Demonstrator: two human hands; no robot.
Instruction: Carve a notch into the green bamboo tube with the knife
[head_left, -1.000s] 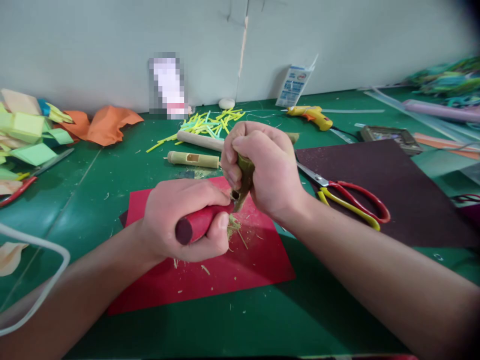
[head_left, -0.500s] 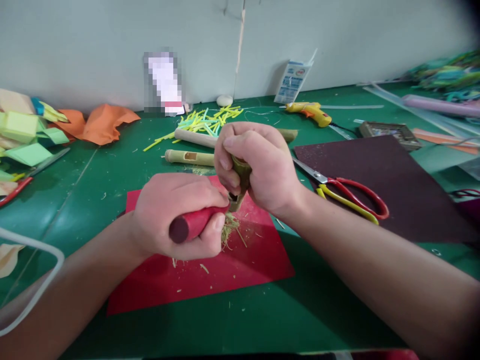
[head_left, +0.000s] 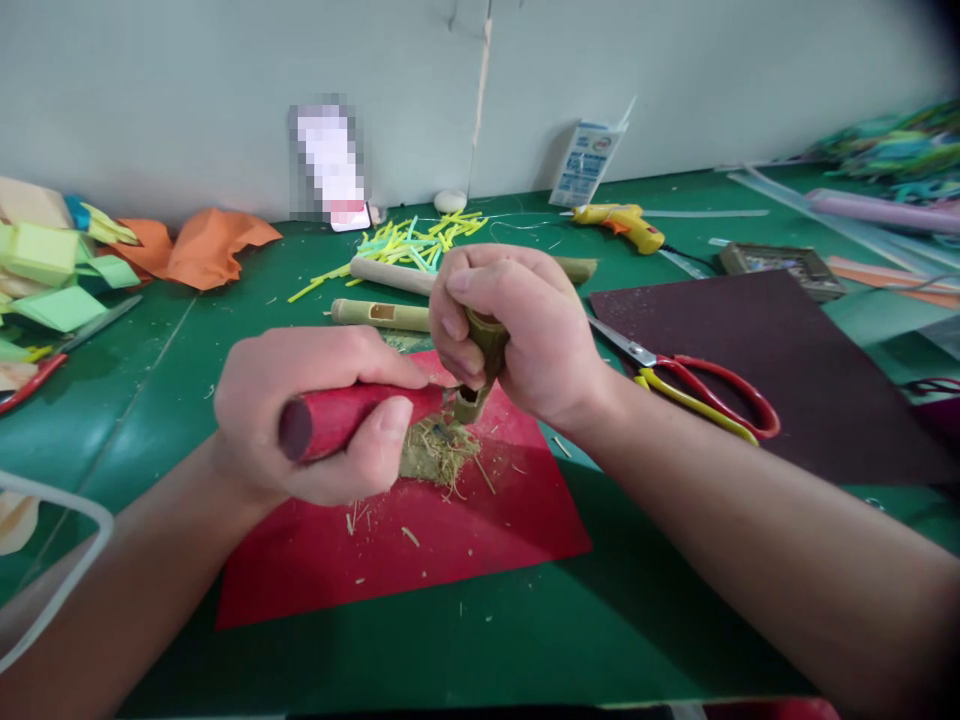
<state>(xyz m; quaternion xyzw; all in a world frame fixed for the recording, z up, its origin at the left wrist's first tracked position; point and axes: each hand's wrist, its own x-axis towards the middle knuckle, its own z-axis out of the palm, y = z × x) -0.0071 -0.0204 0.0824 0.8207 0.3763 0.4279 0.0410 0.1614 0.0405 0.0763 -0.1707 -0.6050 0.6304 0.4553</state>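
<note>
littering red sheet (head_left: 517, 540): shavings (head_left: 444, 458) under bamboo (head_left: 490, 352); scissors (head_left: 697, 406) near right hand (head_left: 525, 330)

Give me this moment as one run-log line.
left hand: grips red-handled tool | right hand: grips bamboo piece | tool tip: near bamboo's opening | below: shavings on red sheet

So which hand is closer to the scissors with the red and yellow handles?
Right. The right hand, gripping a bamboo piece, is just left of the scissors. The left hand is farther left, wrapped around a red handle.
</note>
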